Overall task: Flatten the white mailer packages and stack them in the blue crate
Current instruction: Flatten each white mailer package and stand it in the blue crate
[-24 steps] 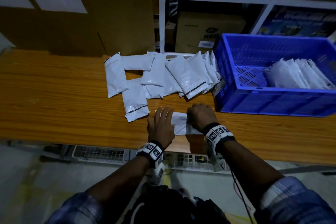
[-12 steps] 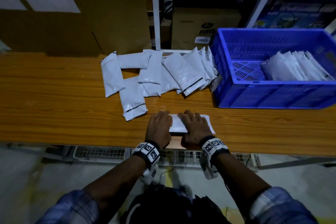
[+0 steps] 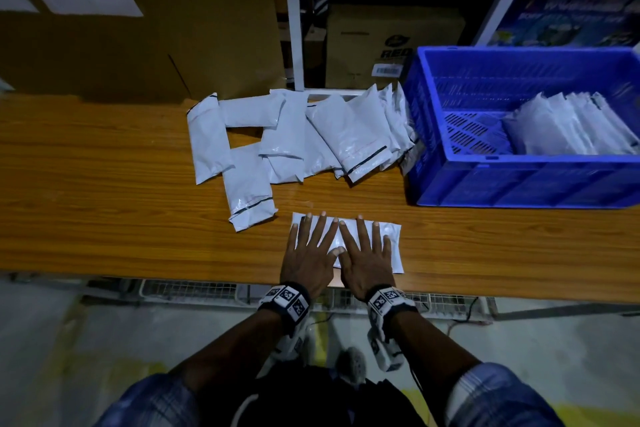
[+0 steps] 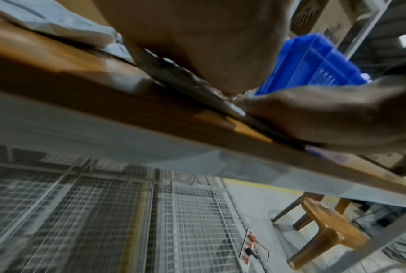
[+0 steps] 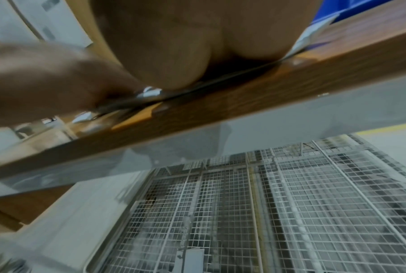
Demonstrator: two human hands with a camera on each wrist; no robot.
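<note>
I press both hands (image 3: 341,255), fingers flat, on the mailer (image 3: 393,236) at the table's (image 3: 104,218) near edge; next, grip and lift it into the crate (image 3: 519,180).

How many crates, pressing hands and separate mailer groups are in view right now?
Blue crate: 1
Hands pressing flat, left hand and right hand: 2
Pressed mailer: 1
Loose mailer pile, pieces overlap, uncountable: 1
Mailer stack in crate: 1
Total: 6
</note>
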